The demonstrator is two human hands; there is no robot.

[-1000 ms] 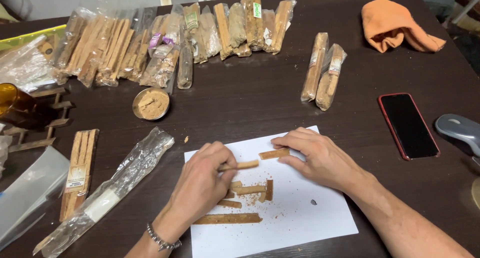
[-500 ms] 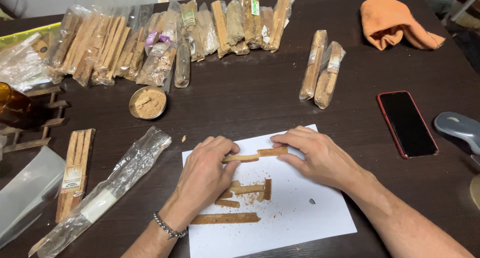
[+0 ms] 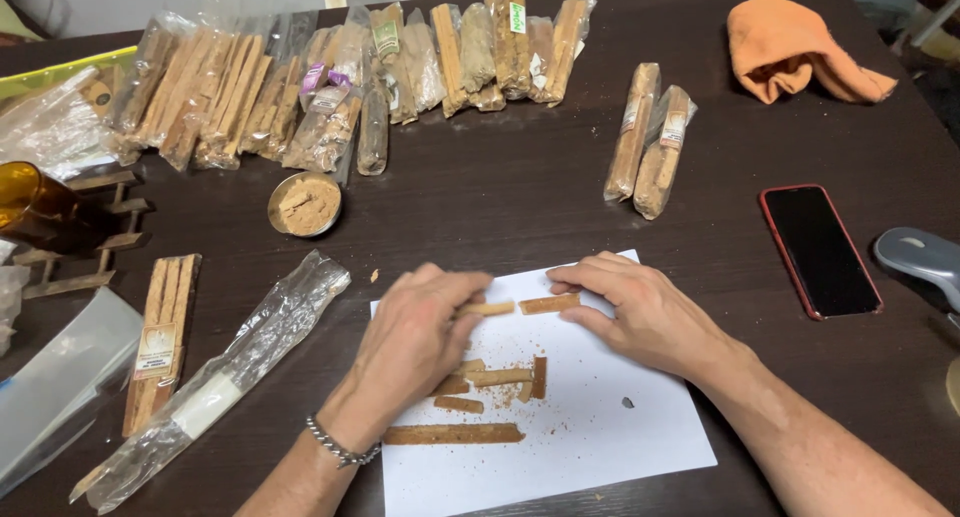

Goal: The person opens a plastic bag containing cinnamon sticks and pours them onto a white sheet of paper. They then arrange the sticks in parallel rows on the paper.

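Head view
Left hand: my left hand (image 3: 415,342) rests on the paper (image 3: 640,447), fingers pinched narrow on a short stick piece (image 3: 488,308) that juts toward 3 o'clock.
Right hand: my right hand (image 3: 640,312) lies flat on the paper, fingertips pinching a second piece (image 3: 549,303).
Pieces: the two lie end to end, a small gap between them, near the paper's 12 o'clock edge.
Paper: white sheet on the dark table (image 3: 520,197); broken bits (image 3: 495,377) and crumbs lie at 6 o'clock from my hands, and a long strip (image 3: 453,434) lies below those.
Bracelet: a chain (image 3: 335,444) on my left wrist.
Bag: an empty clear bag (image 3: 225,372) at 9 o'clock from the paper, a flat wood pack (image 3: 160,327) beyond it.
Dish: a round dish (image 3: 305,204) of powder at 11 o'clock.
Packs: bagged sticks (image 3: 330,87) in a row at 12 o'clock; two more (image 3: 648,142) at 1 o'clock.
Phone: a red-edged phone (image 3: 820,249) at 3 o'clock, an orange cloth (image 3: 800,52) at 2 o'clock.
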